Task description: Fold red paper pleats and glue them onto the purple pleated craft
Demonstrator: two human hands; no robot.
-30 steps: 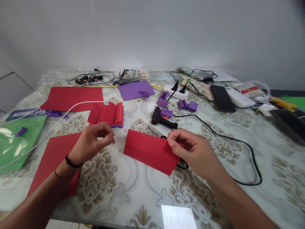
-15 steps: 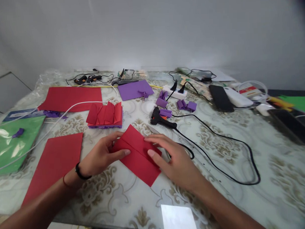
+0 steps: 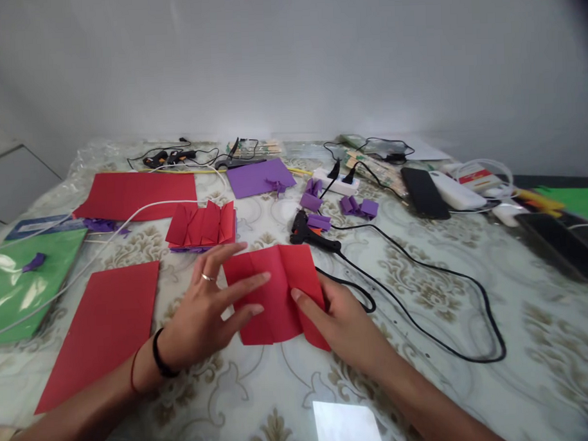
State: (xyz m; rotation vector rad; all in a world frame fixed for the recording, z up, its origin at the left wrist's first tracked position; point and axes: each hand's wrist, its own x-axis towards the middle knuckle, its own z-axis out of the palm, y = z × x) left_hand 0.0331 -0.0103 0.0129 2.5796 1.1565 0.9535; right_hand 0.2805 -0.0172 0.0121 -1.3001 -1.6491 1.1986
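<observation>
A creased red sheet of paper [image 3: 282, 298] is held over the near middle of the table, its folds running roughly up and down. My right hand [image 3: 333, 309] grips its right side, thumb on the front and fingers behind. Over the left part of the sheet is my left hand [image 3: 219, 300], fingers spread, with a ring on one finger; whether the fingertips touch the paper I cannot tell. Just behind lies a stack of folded red and purple paper pieces [image 3: 201, 225]. Right of that rests a black glue gun [image 3: 314, 232], its cord running to the right.
Flat red sheets [image 3: 105, 323] and a green pack [image 3: 30, 281] lie at left. Folded purple pieces [image 3: 360, 207] sit near a white power strip [image 3: 336, 180]. Black cord [image 3: 450, 273] loops across the right side. Phones [image 3: 424, 191] and cables lie at far right.
The red paper has been turned and its folds opened out, from a tilted folded shape to a wider sheet. My left hand has let go of its edge and spread its fingers.
</observation>
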